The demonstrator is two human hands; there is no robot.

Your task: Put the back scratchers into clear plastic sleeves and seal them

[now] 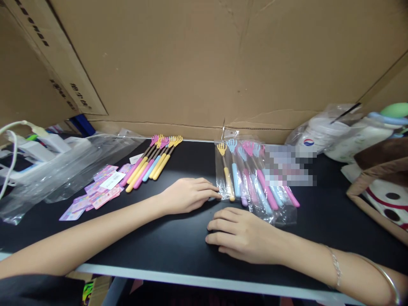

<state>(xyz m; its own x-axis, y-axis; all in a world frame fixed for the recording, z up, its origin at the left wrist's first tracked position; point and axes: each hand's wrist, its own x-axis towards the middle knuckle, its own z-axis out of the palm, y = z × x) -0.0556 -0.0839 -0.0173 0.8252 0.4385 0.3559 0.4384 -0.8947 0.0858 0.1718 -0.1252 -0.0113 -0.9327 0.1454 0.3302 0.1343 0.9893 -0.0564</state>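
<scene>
My left hand (190,195) lies low over the table with fingers stretched out, fingertips at the left edge of a clear plastic bag. Closer to me, my right hand (244,236) rests on the table, fingers loosely bent and apart, holding nothing visible. Just beyond it are several back scratchers in clear bags (247,178), with yellow, blue, purple and pink handles. Left of my left hand is a row of loose back scratchers (156,161) with pink, yellow and blue handles. Beside them lies a spread of pink and purple printed cards (103,193).
Clear plastic bags (70,165) and a white power strip with plugs (41,161) occupy the left side. Cardboard (204,72) walls the back. At right stand a bagged white cup (325,131), a green-topped bottle (360,136) and a brown-trimmed item (382,178).
</scene>
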